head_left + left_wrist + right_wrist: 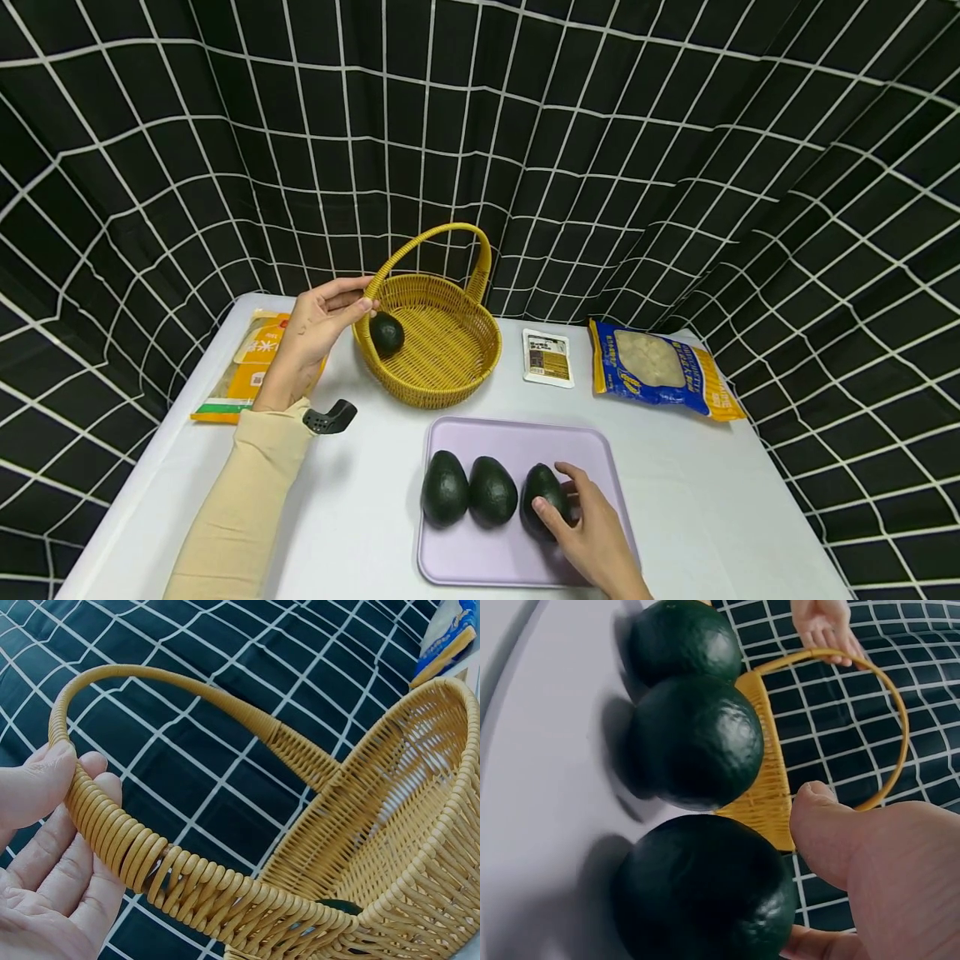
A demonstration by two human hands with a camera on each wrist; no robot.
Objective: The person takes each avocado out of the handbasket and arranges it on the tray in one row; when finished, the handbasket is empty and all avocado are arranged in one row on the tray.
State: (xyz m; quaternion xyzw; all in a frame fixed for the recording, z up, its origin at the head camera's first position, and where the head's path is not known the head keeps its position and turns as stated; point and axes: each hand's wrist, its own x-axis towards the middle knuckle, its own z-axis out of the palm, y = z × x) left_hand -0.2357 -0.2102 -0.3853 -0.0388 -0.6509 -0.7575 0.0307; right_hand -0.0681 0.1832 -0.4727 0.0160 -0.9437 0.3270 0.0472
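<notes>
A yellow wicker basket [427, 392] stands at the back of the table, its tall handle [112, 825] arched over it. My left hand [318, 325] pinches that handle near its left base, thumb on one side and fingertips on the other. Inside the basket, at the left wall, lies a dark green avocado [387, 334]. Three more lie in a row on a lilac tray [517, 571]: left avocado [446, 490], middle avocado [492, 492] and right avocado [542, 500]. Around the right one my right hand [592, 533] is spread; its thumb looks apart from the skin in the right wrist view.
An orange-and-clear food bag [255, 358] lies left of the basket, partly behind my left forearm. To the basket's right are a small flat white packet [547, 358] and a blue-and-orange bag [660, 371]. Black gridded cloth [450, 125] hangs behind the white table [360, 517].
</notes>
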